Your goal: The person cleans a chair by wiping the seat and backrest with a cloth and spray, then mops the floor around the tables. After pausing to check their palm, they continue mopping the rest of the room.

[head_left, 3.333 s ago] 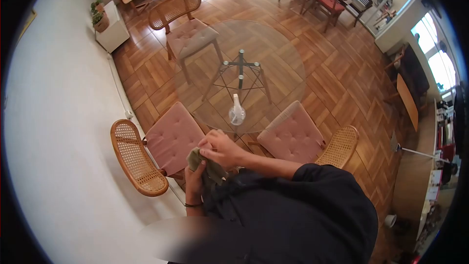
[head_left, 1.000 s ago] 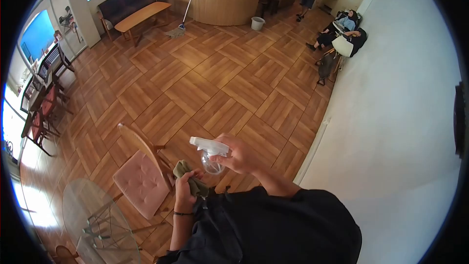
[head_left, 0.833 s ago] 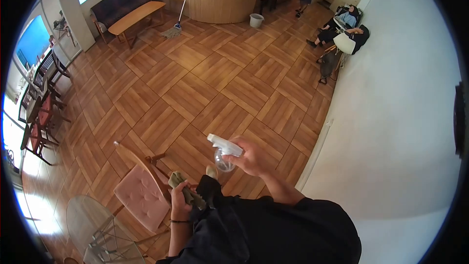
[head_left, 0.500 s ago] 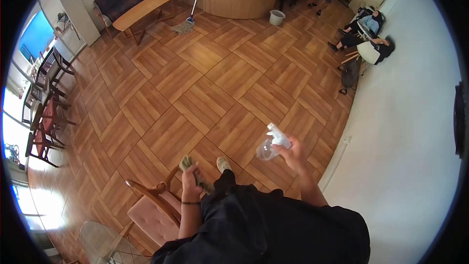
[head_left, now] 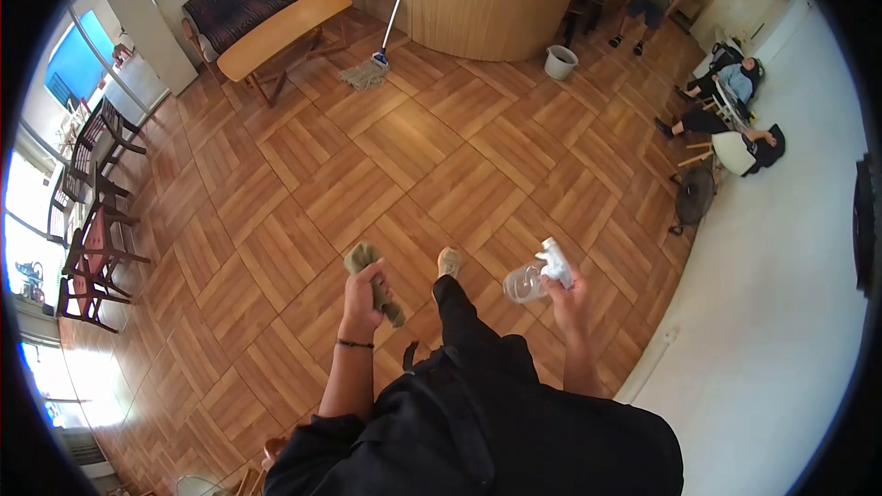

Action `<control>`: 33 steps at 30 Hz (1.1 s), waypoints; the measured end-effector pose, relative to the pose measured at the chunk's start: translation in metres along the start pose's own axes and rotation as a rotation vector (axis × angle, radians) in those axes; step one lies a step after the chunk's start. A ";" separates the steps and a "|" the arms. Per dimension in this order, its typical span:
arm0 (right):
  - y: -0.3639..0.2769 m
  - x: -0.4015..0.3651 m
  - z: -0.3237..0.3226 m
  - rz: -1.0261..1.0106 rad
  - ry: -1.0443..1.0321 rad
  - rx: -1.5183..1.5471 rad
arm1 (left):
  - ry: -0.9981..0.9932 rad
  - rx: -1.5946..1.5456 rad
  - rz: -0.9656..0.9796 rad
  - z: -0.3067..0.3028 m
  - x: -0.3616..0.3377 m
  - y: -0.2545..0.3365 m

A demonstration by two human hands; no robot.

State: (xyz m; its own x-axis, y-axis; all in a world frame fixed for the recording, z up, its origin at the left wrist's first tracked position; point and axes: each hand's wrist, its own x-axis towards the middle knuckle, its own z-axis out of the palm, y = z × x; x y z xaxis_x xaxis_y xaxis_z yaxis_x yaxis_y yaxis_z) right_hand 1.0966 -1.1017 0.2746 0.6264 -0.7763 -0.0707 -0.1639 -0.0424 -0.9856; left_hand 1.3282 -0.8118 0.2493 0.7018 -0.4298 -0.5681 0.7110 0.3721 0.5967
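Note:
My left hand (head_left: 365, 298) is closed around a bunched olive-green cloth (head_left: 361, 260), whose ends stick out above and below the fist. On the right, my right hand (head_left: 566, 294) grips a spray bottle (head_left: 526, 284) by its white trigger head. The bottle is clear, tilted on its side, and its body points left. Both hands are held in front of my body above the wood-patterned floor (head_left: 404, 211), apart from each other. My shoe (head_left: 448, 262) shows on the floor between them.
A mop (head_left: 367, 73) leans against the curved counter (head_left: 496, 14), with a grey bucket (head_left: 560, 62) nearby. A low table (head_left: 280, 35) and sofa (head_left: 248, 0) stand far left, chairs (head_left: 96, 239) along the left. People sit by the right wall (head_left: 781, 312); another person (head_left: 650, 0) stands behind.
I have stepped forward, and the pink chair beside me has mostly dropped out of view. Both hands keep hold of the cloth and the spray bottle.

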 end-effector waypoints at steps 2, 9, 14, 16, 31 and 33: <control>-0.002 0.065 0.028 -0.028 -0.060 -0.012 | 0.132 -0.068 0.004 -0.011 0.045 0.016; -0.082 0.298 0.132 -0.271 -0.187 -0.438 | 0.639 -0.325 0.136 -0.062 0.160 0.062; -0.142 0.456 0.215 -0.536 -0.407 -0.600 | 0.719 -0.383 0.214 0.000 0.232 0.133; -0.162 0.509 0.251 -0.605 -0.374 -0.620 | 0.695 -0.385 0.180 0.013 0.279 0.152; -0.268 0.898 0.445 -0.585 -0.565 -0.882 | 0.270 -0.061 0.218 0.230 0.797 0.476; -0.282 0.935 0.462 -0.534 -0.547 -0.895 | 0.219 0.013 0.268 0.287 0.825 0.535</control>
State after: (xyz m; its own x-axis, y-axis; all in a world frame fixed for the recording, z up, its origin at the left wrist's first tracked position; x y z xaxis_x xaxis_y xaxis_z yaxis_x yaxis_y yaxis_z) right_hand 2.0802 -1.5251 0.4159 0.9856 -0.1622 0.0471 -0.1219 -0.8762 -0.4663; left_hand 2.2746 -1.2033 0.2624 0.8576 -0.1312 -0.4973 0.5003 0.4370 0.7475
